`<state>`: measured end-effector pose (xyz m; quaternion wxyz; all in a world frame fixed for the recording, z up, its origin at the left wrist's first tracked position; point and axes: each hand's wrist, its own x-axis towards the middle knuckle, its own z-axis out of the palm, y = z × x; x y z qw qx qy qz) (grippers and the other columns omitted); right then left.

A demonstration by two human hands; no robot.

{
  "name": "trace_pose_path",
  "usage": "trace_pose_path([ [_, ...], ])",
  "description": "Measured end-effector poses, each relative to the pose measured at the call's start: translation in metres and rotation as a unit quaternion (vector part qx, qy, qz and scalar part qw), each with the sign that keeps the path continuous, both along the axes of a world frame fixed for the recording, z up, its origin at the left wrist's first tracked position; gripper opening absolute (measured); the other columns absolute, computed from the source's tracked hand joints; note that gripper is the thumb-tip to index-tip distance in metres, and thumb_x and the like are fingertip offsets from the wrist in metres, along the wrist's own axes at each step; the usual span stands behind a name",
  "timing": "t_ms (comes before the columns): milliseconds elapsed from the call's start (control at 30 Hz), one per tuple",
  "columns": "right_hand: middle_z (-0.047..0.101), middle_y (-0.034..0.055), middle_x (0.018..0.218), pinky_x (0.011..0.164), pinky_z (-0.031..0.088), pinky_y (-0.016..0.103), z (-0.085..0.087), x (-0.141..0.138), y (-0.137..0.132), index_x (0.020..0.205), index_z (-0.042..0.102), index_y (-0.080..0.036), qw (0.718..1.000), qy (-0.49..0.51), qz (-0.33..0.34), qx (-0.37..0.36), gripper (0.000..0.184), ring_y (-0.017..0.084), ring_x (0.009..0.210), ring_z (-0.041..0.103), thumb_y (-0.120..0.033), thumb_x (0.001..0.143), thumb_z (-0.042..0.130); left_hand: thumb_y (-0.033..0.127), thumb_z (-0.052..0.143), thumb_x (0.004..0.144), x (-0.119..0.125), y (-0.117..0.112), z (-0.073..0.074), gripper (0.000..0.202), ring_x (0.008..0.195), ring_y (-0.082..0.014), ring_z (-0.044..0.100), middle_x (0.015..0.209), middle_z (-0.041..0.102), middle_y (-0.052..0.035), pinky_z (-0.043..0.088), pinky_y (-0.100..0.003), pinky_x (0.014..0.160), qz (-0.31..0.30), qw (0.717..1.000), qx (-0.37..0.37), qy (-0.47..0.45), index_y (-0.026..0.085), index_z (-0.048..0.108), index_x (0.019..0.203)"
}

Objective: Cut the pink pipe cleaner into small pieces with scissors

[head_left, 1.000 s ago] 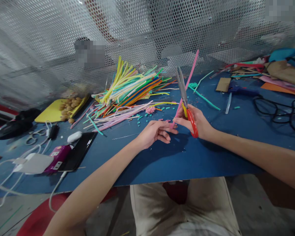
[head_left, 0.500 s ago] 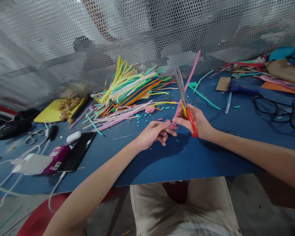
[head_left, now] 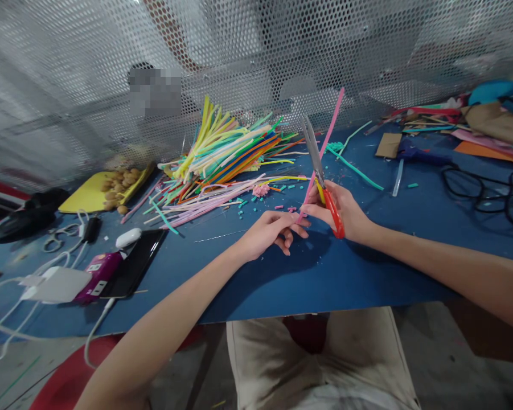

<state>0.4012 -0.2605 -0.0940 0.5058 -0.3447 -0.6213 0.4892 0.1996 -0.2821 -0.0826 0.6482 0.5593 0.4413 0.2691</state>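
Pink strip [head_left: 333, 123] aslant, upper end tilted rightward

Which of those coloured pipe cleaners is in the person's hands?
The pink pipe cleaner, slanting up beside the scissors, its lower end at the left hand and right hand; other long ones, including the multicoloured bundle, lie apart from both.

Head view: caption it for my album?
Over a blue table, left hand and right hand hold a pink stem, the right also gripping scissors.
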Motion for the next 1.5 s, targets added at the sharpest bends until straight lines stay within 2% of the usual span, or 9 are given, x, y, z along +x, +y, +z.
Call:
trace_pose_path([
  [233,0.061,-0.0006,0.079,0.076,0.054,0.035,-0.003,0.001,0.003,0.085,0.056,-0.021,1.000,-0.006,-0.008,0.005,0.038,0.017,0.074,0.061,-0.035,0.067,0.086,0.044,0.068,0.087,0.001,-0.001,-0.001,0.039,0.055,-0.0078,0.055,0.094,0.072,-0.0121,0.059,-0.025,0.049,-0.007,1.000,-0.004,-0.006,0.010,0.073,0.106],
  [367,0.061,-0.0009,0.079,0.075,0.055,0.037,-0.003,0.000,0.004,0.085,0.056,-0.021,1.000,-0.011,-0.010,0.005,0.038,0.016,0.071,0.061,-0.033,0.066,0.086,0.046,0.065,0.090,0.002,-0.001,-0.001,0.041,0.055,-0.0084,0.055,0.091,0.071,-0.0111,0.059,-0.026,0.048,-0.012,1.000,-0.013,-0.016,0.009,0.073,0.106],
  [567,0.060,-0.0003,0.083,0.075,0.054,0.037,-0.005,0.002,0.004,0.087,0.056,-0.021,1.000,-0.014,-0.007,0.003,0.038,0.016,0.073,0.061,-0.032,0.067,0.086,0.052,0.066,0.089,0.002,0.000,-0.006,0.044,0.054,-0.0066,0.054,0.090,0.069,-0.0081,0.060,-0.025,0.049,-0.030,0.999,0.015,0.000,0.011,0.072,0.105],
  [800,0.060,-0.0005,0.085,0.077,0.054,0.036,-0.010,0.003,0.007,0.091,0.056,-0.021,1.000,-0.017,-0.013,0.018,0.038,0.017,0.076,0.060,-0.030,0.068,0.085,0.049,0.066,0.090,0.001,0.000,-0.005,0.042,0.054,-0.0071,0.055,0.091,0.070,-0.0100,0.060,-0.025,0.048,-0.029,1.000,0.010,-0.002,0.010,0.073,0.105],
  [1033,0.058,-0.0011,0.081,0.076,0.054,0.036,-0.005,0.002,0.005,0.085,0.056,-0.022,1.000,-0.026,-0.017,-0.003,0.038,0.016,0.072,0.057,-0.031,0.065,0.087,0.046,0.065,0.090,0.001,0.000,-0.006,0.039,0.054,-0.0091,0.056,0.085,0.068,-0.0084,0.061,-0.028,0.048,-0.032,0.999,0.020,0.002,0.011,0.073,0.104],
  [1200,0.059,-0.0010,0.082,0.076,0.054,0.035,-0.002,0.001,0.004,0.087,0.056,-0.022,1.000,-0.019,-0.009,0.003,0.037,0.016,0.072,0.057,-0.030,0.067,0.085,0.038,0.060,0.089,0.000,0.001,-0.005,0.035,0.054,-0.0104,0.057,0.088,0.069,-0.0099,0.061,-0.031,0.050,-0.045,0.999,0.003,-0.027,0.011,0.073,0.105],
  [1333,0.057,-0.0015,0.080,0.074,0.053,0.033,0.000,0.001,0.003,0.085,0.055,-0.021,1.000,-0.012,-0.010,-0.007,0.038,0.015,0.071,0.055,-0.028,0.065,0.086,0.044,0.054,0.092,0.000,0.002,-0.006,0.042,0.053,-0.0113,0.057,0.088,0.069,-0.0115,0.061,-0.033,0.049,-0.046,0.998,-0.012,-0.045,0.009,0.073,0.105],
  [1500,0.058,-0.0014,0.082,0.074,0.053,0.031,-0.005,0.002,0.004,0.087,0.057,-0.021,1.000,-0.018,-0.005,0.021,0.032,0.015,0.072,0.055,-0.025,0.069,0.083,0.056,0.058,0.092,0.004,-0.001,-0.004,0.052,0.054,-0.0093,0.056,0.087,0.066,-0.0106,0.061,-0.029,0.049,-0.041,0.999,0.022,-0.001,0.007,0.071,0.108],
])
